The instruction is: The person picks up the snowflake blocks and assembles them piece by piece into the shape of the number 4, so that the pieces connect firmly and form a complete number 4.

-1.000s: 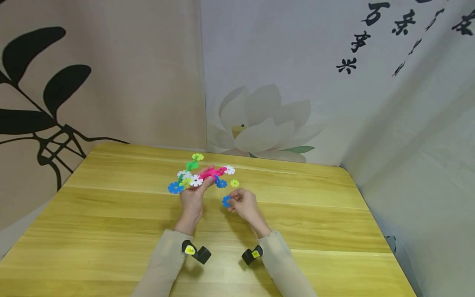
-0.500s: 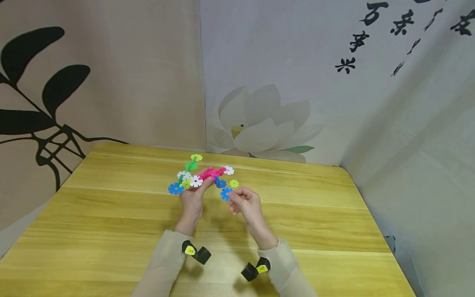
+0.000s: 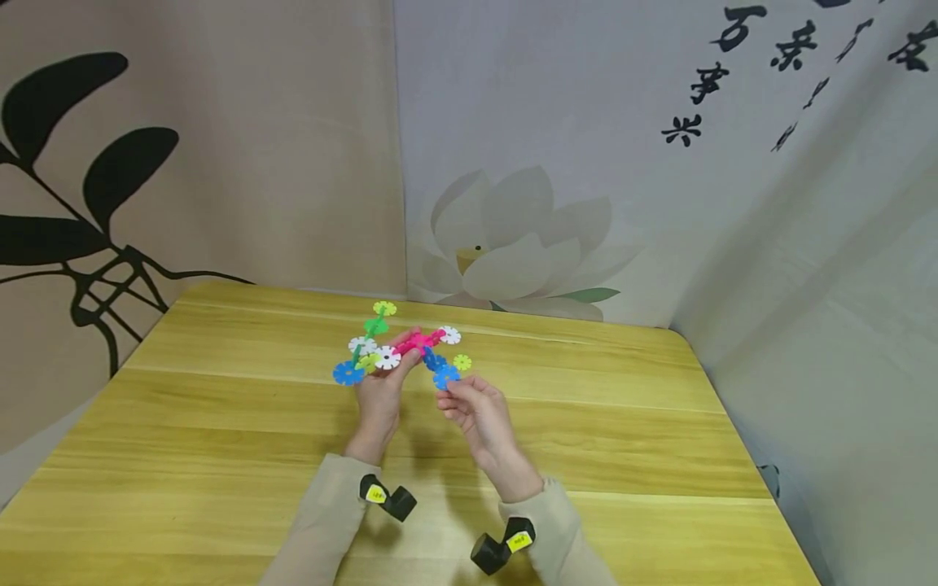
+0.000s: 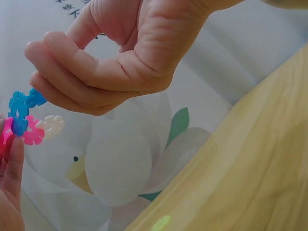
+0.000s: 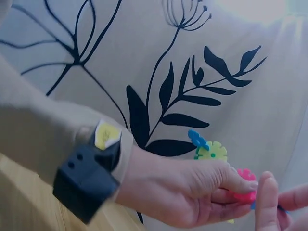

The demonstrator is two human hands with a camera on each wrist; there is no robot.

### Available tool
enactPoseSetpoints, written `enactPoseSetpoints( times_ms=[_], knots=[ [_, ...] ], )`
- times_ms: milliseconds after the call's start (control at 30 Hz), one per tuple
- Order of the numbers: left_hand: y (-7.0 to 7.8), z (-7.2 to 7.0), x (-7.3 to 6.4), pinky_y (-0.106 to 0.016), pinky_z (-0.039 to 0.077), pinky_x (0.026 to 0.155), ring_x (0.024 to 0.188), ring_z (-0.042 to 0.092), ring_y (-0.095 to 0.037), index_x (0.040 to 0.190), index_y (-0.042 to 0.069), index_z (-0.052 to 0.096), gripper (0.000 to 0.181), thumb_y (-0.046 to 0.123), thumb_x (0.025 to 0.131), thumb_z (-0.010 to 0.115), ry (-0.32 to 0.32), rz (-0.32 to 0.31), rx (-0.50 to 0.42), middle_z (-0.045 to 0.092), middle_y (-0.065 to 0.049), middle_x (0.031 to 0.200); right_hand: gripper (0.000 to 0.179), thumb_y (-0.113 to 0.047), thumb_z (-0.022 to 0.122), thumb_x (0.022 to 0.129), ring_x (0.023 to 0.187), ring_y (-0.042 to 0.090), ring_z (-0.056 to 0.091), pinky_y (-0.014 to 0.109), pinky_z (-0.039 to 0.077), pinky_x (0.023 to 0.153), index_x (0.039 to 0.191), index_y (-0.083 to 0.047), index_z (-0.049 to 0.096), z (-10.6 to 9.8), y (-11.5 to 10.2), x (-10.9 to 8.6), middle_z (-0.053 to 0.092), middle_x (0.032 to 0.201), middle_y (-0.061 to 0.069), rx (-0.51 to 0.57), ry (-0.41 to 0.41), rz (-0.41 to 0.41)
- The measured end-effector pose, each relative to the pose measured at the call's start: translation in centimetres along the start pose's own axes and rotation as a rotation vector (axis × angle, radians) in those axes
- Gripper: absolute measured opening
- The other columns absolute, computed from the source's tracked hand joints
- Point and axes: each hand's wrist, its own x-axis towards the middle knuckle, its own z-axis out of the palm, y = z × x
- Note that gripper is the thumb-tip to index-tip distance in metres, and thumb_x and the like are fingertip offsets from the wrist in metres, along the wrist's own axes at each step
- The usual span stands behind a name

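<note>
Over the table, my left hand grips a linked build of notched snowflake discs at its pink discs, thumb on top. White, lime, green and blue discs branch off to the left; a white disc ends the right side. My right hand pinches a blue disc between thumb and forefinger, its edge right at a darker blue disc on the build. In the left wrist view, the two blue discs meet beside the right fingertips.
A loose yellow-green disc lies on the wooden table just beyond my right hand. Printed curtains stand behind the table and along its right side. Each sleeve carries a black wrist camera.
My right hand has brought the blue disc up and slightly left, from apart to the build's darker blue disc. The right wrist has turned; the left hand stays nearly still.
</note>
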Motion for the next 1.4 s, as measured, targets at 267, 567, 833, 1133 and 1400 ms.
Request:
enactPoseSetpoints(
  times_ms=[267, 567, 833, 1133, 1400],
  knots=[
    [0.2, -0.1, 0.0, -0.026, 0.052, 0.088, 0.095, 0.065, -0.011, 0.115, -0.005, 0.061, 0.035, 0.006, 0.084, 0.07, 0.022, -0.065, 0.042, 0.067, -0.003, 0.111, 0.021, 0.002, 0.046, 0.093, 0.06, 0.006, 0.063, 0.012, 0.053, 0.056, 0.076, -0.007, 0.056, 0.5, 0.0, -0.2, 0.066, 0.068, 0.001, 0.048, -0.049, 0.045],
    [0.2, -0.1, -0.2, -0.025, 0.05, 0.091, 0.102, 0.063, -0.011, 0.115, -0.005, 0.061, 0.033, 0.006, 0.085, 0.068, -0.027, -0.029, 0.083, 0.064, -0.01, 0.117, 0.021, 0.002, 0.047, 0.093, 0.058, 0.006, 0.063, 0.013, 0.053, 0.056, 0.076, -0.006, 0.057, 0.9, 0.1, -0.1, 0.066, 0.066, 0.001, 0.047, -0.016, 0.07],
    [0.4, 0.1, -0.1, -0.026, 0.052, 0.09, 0.099, 0.064, -0.011, 0.116, -0.01, 0.058, 0.035, 0.001, 0.084, 0.067, -0.042, -0.003, 0.029, 0.068, 0.0, 0.109, 0.026, 0.004, 0.049, 0.092, 0.056, 0.006, 0.061, 0.013, 0.052, 0.053, 0.069, -0.007, 0.054, 2.0, 0.5, 0.0, 0.064, 0.064, 0.001, 0.07, 0.061, 0.026],
    [0.3, 0.2, -0.3, -0.025, 0.052, 0.088, 0.097, 0.065, -0.013, 0.11, -0.007, 0.063, 0.026, -0.006, 0.084, 0.063, -0.052, 0.041, -0.086, 0.07, 0.002, 0.102, 0.028, 0.007, 0.049, 0.091, 0.052, 0.006, 0.059, 0.014, 0.052, 0.05, 0.067, -0.008, 0.051, 2.0, 0.7, 0.2, 0.063, 0.061, 0.001, 0.076, 0.041, 0.009],
    [1.0, 0.7, -0.4, -0.026, 0.054, 0.085, 0.091, 0.067, -0.014, 0.096, 0.004, 0.063, 0.025, -0.015, 0.082, 0.058, -0.016, -0.046, -0.249, 0.071, -0.004, 0.096, 0.023, 0.005, 0.051, 0.092, 0.057, 0.007, 0.062, 0.015, 0.054, 0.053, 0.073, -0.008, 0.052, 1.0, 1.2, 0.4, 0.066, 0.067, 0.002, 0.001, -0.058, -0.087]
  ],
)
